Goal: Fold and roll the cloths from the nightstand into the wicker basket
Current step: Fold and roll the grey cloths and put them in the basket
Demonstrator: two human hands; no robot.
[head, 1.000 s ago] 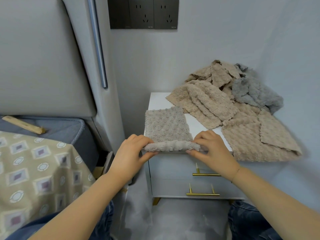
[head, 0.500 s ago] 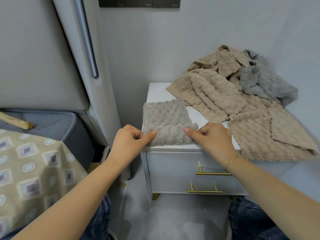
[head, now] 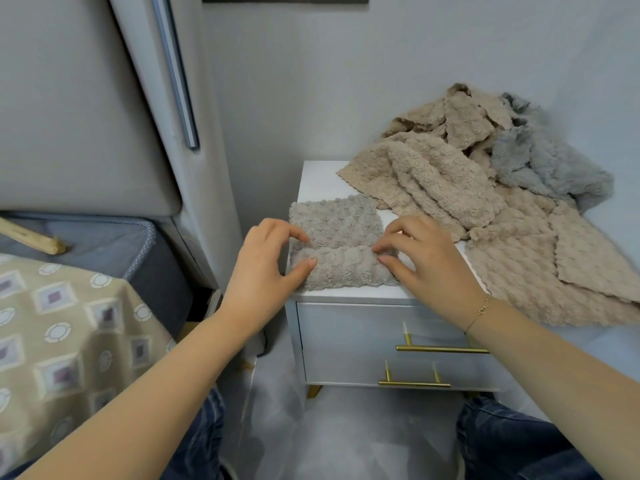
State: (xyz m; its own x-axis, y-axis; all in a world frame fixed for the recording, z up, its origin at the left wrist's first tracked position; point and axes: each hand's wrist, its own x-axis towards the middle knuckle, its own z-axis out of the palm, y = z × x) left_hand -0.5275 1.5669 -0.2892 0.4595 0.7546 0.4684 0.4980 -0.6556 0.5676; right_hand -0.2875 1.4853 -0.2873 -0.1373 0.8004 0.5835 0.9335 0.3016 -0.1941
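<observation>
My left grip (head: 268, 261) and right grip (head: 420, 258) pinch the roll's (head: 346, 271) ends (long axis crosswise); flat cloth (head: 334, 221) lies ahead.

A small grey-taupe cloth (head: 335, 233) with a bubbly, tufted pile lies flat on the front left part of the white nightstand (head: 318, 174) top. Its near edge is rolled over into a thick band running along the nightstand's front edge, and the rest lies spread out behind it. To its right and behind, a loose heap of beige cloths (head: 450, 188) covers the top, with a fluffy blue-grey cloth (head: 540, 164) crumpled at the back.
</observation>
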